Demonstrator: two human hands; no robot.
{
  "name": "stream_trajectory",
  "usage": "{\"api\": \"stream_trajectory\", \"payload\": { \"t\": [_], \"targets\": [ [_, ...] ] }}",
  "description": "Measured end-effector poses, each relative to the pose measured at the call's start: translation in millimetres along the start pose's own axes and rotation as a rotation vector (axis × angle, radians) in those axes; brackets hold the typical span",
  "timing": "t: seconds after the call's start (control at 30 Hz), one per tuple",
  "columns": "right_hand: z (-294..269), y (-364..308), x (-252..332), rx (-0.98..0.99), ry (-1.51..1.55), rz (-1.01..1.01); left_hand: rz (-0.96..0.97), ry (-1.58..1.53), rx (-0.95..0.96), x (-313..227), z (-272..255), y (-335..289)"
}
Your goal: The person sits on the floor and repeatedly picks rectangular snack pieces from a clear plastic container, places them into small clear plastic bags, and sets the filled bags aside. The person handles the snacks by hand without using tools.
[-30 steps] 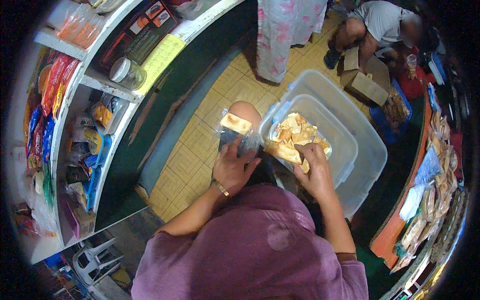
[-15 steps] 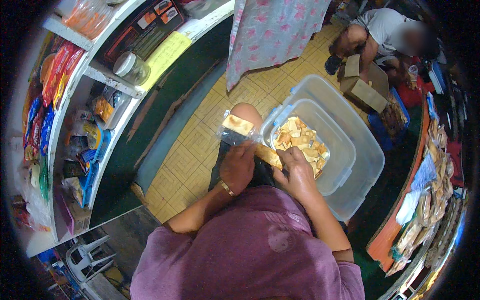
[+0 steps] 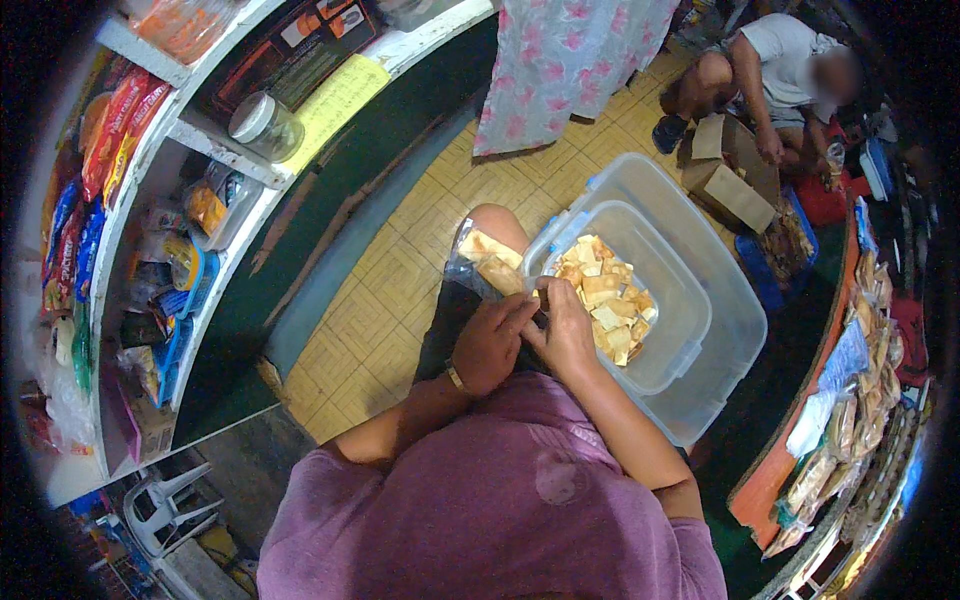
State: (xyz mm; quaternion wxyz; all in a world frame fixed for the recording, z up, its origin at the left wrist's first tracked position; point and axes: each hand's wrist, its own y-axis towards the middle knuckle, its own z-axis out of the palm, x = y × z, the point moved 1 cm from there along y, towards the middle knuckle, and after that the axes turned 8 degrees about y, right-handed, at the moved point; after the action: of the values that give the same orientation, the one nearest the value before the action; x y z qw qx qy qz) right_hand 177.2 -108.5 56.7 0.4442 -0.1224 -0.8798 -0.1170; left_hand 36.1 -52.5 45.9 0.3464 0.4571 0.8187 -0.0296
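A small clear plastic bag (image 3: 466, 244) lies over my knee with toasted bread pieces (image 3: 500, 272) in it. At its near end, my left hand (image 3: 487, 345) is closed on the bag, fingers pointing right. My right hand (image 3: 563, 335) is pinched against the left fingertips; what it grips is mostly hidden, though a pale bit shows between the hands. Just right of my hands stands a large clear plastic bin (image 3: 722, 330), and inside it a heap of toasted bread pieces (image 3: 605, 300) sits in a smaller container.
Shelves with a lidded jar (image 3: 266, 127) and packaged goods curve along the left. A floral curtain (image 3: 570, 70) hangs ahead. At the far right a person (image 3: 775, 75) crouches by an open cardboard box (image 3: 735, 170). Bagged goods (image 3: 845, 420) line the right counter.
The long toasted piece that was between my hands now lies farther out, in the bag. Both hands have come together, the right one shifting left. The other person's arm has moved away from the box.
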Motion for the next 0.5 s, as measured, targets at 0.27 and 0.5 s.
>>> {"api": "stream_trajectory", "payload": {
  "t": [0.27,0.5],
  "targets": [
    [11.6,17.8,-6.0,-0.042,-0.111,-0.012,-0.083,-0.040,-0.012,-2.0,2.6,-1.1],
    [16.0,27.1,-8.8,0.021,-0.093,-0.059,-0.231,-0.035,-0.116,-1.9,-5.5,5.5]
  ]
}}
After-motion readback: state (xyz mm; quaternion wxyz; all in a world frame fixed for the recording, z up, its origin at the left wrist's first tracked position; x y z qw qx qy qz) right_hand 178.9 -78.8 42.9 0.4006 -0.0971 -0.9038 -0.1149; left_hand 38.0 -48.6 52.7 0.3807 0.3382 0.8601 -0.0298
